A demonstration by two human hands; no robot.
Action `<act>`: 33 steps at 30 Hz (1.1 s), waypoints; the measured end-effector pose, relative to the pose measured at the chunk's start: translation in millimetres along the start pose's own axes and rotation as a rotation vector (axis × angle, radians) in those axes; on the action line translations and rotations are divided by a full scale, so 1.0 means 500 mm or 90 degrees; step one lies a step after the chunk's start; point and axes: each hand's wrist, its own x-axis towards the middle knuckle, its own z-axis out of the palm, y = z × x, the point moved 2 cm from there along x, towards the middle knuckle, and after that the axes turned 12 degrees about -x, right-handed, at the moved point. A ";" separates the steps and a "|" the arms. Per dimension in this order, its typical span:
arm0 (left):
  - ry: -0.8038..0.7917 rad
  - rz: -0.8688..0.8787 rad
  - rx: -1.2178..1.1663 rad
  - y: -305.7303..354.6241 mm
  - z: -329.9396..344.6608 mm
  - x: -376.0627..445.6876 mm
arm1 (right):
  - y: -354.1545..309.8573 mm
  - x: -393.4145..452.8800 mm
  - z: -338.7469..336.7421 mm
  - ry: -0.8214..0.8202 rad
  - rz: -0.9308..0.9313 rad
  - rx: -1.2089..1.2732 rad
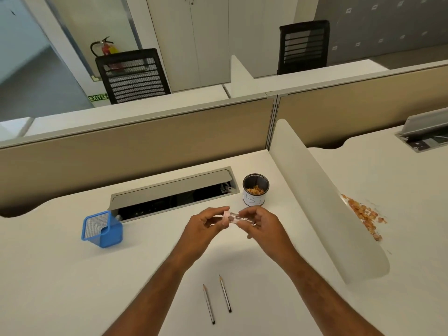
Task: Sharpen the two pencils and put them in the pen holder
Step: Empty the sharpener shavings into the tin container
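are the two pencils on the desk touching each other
Apart. The head view shows the left pencil and the right pencil lying side by side on the white desk, with a clear strip of bare desk between them along their whole length.

Open-plan office: white desk [72, 275] bounded by beige partition panels [145, 146], mesh-backed office chairs [132, 75], grey filing cabinets [388, 25], desktop cable tray [169, 190].
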 end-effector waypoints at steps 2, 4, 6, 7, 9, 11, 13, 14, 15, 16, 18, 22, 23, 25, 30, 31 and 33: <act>0.000 0.004 0.007 0.000 -0.017 -0.034 | -0.010 -0.025 0.017 -0.010 0.001 0.014; -0.008 0.007 0.019 -0.004 -0.029 -0.061 | -0.013 -0.048 0.032 -0.015 0.004 0.029; -0.014 0.015 0.025 -0.006 -0.041 -0.092 | -0.020 -0.075 0.050 -0.023 0.012 0.047; -0.018 0.018 0.025 -0.009 -0.047 -0.105 | -0.022 -0.088 0.059 -0.032 0.019 0.056; -0.023 0.016 0.023 -0.015 -0.062 -0.132 | -0.027 -0.112 0.076 -0.052 0.031 0.077; -0.029 0.010 0.019 -0.020 -0.074 -0.157 | -0.029 -0.134 0.092 -0.075 0.036 0.090; -0.031 0.008 0.014 -0.027 -0.083 -0.181 | -0.026 -0.153 0.106 -0.100 0.038 0.098; -0.033 0.009 0.010 -0.030 -0.087 -0.193 | -0.024 -0.162 0.112 -0.113 0.045 0.104; -0.036 0.011 0.007 -0.033 -0.091 -0.205 | -0.021 -0.171 0.119 -0.128 0.057 0.110; -0.040 0.013 0.004 -0.036 -0.094 -0.216 | -0.020 -0.179 0.124 -0.142 0.071 0.116; -0.049 0.016 0.003 -0.040 -0.102 -0.240 | -0.021 -0.201 0.137 -0.170 0.099 0.126; -0.051 0.018 0.012 -0.049 -0.111 -0.277 | -0.025 -0.238 0.156 -0.181 0.115 0.112; -0.051 0.017 0.009 -0.052 -0.114 -0.283 | -0.025 -0.242 0.160 -0.179 0.112 0.106; -0.045 0.017 0.011 -0.060 -0.121 -0.297 | -0.030 -0.252 0.171 -0.176 0.101 0.096; -0.042 0.015 0.005 -0.075 -0.127 -0.324 | -0.033 -0.270 0.190 -0.188 0.088 0.079; -0.043 0.014 0.002 -0.081 -0.128 -0.330 | -0.031 -0.274 0.193 -0.196 0.089 0.076; -0.045 0.004 -0.008 -0.092 -0.127 -0.338 | -0.020 -0.282 0.197 -0.218 0.095 0.072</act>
